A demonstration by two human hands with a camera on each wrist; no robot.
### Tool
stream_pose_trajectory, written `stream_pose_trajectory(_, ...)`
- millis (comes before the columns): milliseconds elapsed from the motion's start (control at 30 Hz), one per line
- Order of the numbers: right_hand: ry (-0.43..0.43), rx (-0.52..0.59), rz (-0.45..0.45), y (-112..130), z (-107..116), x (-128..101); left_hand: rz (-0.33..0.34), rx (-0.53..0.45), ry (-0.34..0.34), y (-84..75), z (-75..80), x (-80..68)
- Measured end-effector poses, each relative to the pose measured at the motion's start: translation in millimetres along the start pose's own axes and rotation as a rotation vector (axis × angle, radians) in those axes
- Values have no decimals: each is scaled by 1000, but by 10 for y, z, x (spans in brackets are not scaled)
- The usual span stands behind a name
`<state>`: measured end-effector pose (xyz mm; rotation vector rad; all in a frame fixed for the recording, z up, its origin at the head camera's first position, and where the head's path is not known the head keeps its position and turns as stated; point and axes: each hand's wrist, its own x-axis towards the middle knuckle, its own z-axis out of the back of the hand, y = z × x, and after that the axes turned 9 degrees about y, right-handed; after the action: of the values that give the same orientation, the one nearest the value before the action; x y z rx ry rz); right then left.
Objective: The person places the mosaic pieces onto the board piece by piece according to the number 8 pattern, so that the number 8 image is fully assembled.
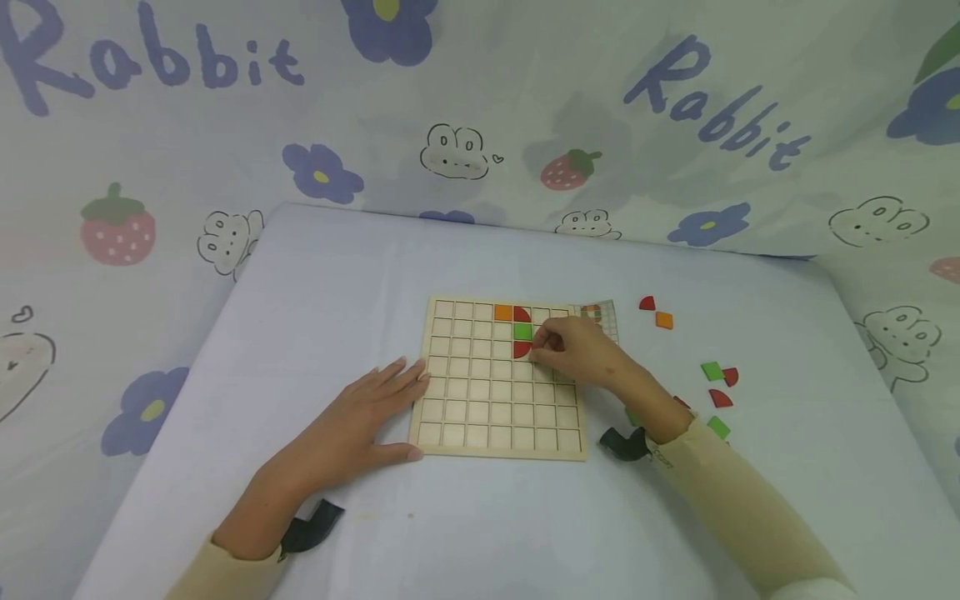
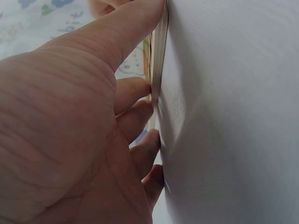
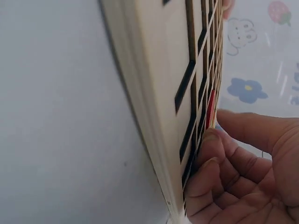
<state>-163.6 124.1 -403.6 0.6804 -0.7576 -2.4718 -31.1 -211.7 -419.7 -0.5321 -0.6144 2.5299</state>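
A wooden grid board point(image 1: 491, 412) lies flat on the table. My left hand point(image 1: 360, 425) rests at its left side, fingers straight, fingertips on the edge and thumb at the lower left corner; the left wrist view shows the fingers along the board's side point(image 2: 161, 51). Over the upper right of the grid, my right hand point(image 1: 581, 350) pinches a red quarter-circle piece point(image 1: 521, 350) with thumb and curled fingers. That red piece point(image 3: 210, 109) sits at a grid cell. Above it are a green square point(image 1: 522, 332), another red quarter-circle point(image 1: 521, 314) and an orange square point(image 1: 503, 312).
A patterned card point(image 1: 606, 315) lies by the board's upper right corner, partly behind the right hand. Several loose pieces lie to the right, among them an orange square point(image 1: 663, 320), a green square point(image 1: 712, 371) and a red quarter-circle point(image 1: 721, 398). A printed cloth point(image 1: 495, 92) hangs behind.
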Motion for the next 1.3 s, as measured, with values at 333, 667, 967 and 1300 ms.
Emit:
stream_pose_trajectory(333, -63, -35, 50, -111, 206, -512, -31, 8, -20, -5, 13, 21)
stream_pose_trajectory(667, 27, -114, -82, -402, 267, -1048, -11, -10, 9, -5, -11, 31)
stream_pose_trajectory(967, 29, -109, -129, -669, 298, -1383, 2, -6, 11, -27, -19, 46)
stream_pose_trajectory(1300, -37, -84, -143, -761, 126, -1406, -2, -9, 1, -22, -7, 30)
